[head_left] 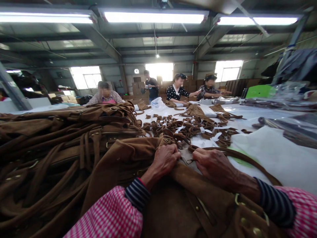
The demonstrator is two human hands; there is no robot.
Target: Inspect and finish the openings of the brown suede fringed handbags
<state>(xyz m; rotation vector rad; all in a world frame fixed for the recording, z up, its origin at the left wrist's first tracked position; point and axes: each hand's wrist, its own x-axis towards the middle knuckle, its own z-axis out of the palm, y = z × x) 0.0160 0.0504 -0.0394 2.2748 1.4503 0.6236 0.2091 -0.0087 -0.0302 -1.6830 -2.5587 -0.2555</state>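
Observation:
A brown bag with brass-coloured fittings lies right in front of me. My left hand is closed on the bag's upper edge, near the middle of the view. To its right, my right hand is closed in a pinch by a brown strap that curves off to the right; what sits between its fingertips is too small to make out. A short gap parts the two hands. On the left, a big heap of brown bags with straps and zips reaches up to my left forearm.
Beyond my hands, coiled brown straps cover part of the white table. White sheeting and plastic-wrapped goods lie on the right. Several people are across the table, near more bags and a green panel.

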